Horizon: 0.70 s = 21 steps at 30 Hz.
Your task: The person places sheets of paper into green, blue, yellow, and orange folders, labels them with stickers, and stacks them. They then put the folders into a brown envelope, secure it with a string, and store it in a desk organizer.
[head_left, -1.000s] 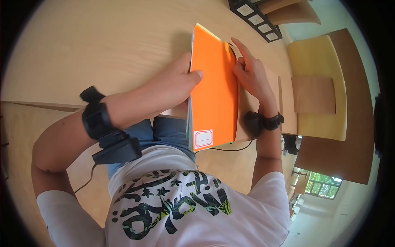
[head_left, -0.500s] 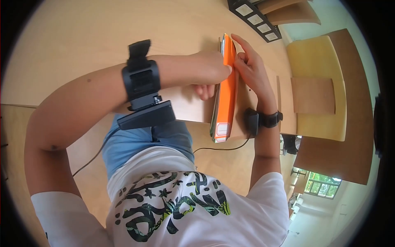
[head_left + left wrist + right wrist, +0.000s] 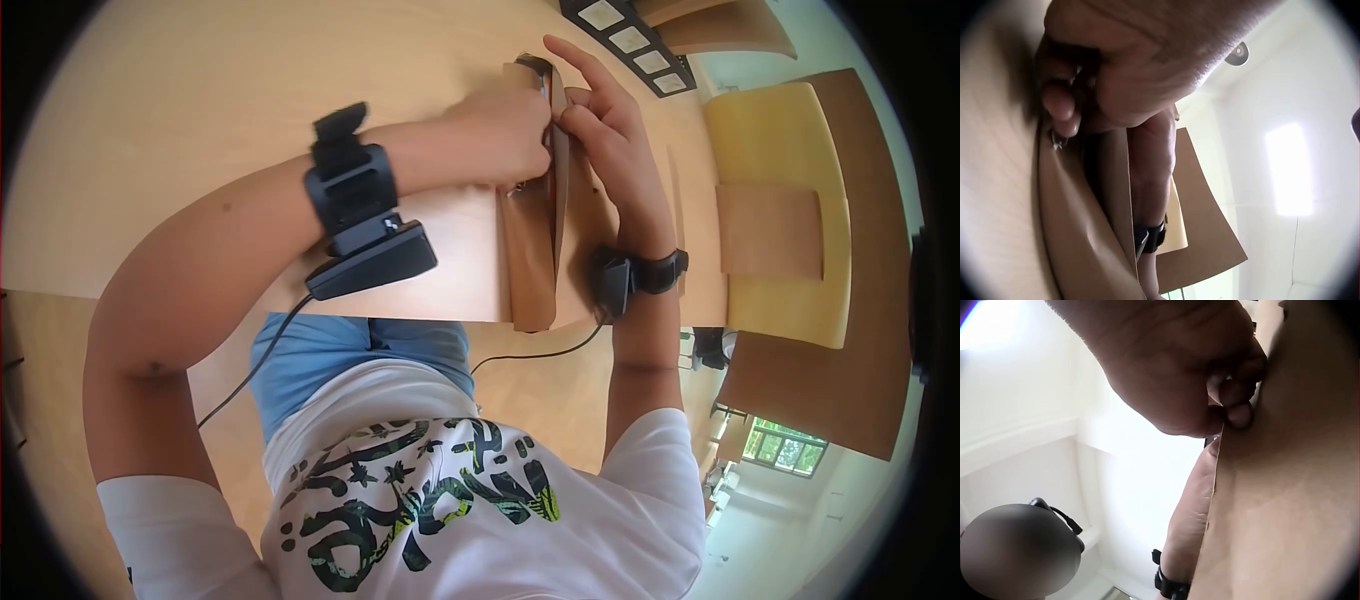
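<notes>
An upright, narrow brown paper-like bag is held on the pale wooden counter, its lower end at the near edge. Its left wall is gripped near the top by the left hand, fingers curled beside a small shiny metal ring. Its right wall is pinched between thumb and fingers of the right hand, whose index finger is extended.
</notes>
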Tool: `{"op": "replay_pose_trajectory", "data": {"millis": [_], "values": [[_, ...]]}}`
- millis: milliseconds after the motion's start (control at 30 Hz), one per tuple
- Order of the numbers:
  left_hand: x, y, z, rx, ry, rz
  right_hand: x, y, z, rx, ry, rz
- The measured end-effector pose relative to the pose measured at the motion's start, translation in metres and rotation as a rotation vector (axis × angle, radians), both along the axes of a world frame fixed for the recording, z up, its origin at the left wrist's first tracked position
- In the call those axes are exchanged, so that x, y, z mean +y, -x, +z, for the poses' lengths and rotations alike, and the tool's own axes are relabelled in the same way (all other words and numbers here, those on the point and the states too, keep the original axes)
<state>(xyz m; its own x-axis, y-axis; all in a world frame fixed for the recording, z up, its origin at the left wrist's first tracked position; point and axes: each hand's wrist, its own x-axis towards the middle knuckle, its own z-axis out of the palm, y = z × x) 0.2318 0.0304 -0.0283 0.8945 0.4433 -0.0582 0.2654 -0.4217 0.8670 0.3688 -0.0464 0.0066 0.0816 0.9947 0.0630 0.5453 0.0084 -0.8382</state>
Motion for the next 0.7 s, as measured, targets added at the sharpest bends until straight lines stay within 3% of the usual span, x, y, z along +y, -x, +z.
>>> {"op": "replay_pose_trajectory", "data": {"millis": [67,167,233,567,700], "values": [[0.014,0.004,-0.006,-0.141,-0.324,0.084,0.002,-0.004,-0.004,0.049,-0.002,-0.016],[0.022,0.003,-0.004,-0.066,-0.356,0.244,0.000,-0.011,-0.007,0.062,-0.005,-0.049],[0.026,0.024,0.005,-0.003,-0.352,0.226,0.011,0.004,-0.002,0.057,-0.005,-0.046],[-0.005,0.026,0.012,0.065,-0.370,0.022,0.005,0.013,0.003,0.098,-0.056,-0.121],[-0.003,0.030,0.020,0.076,-0.378,0.028,0.004,0.005,0.001,0.073,-0.079,-0.093]]}}
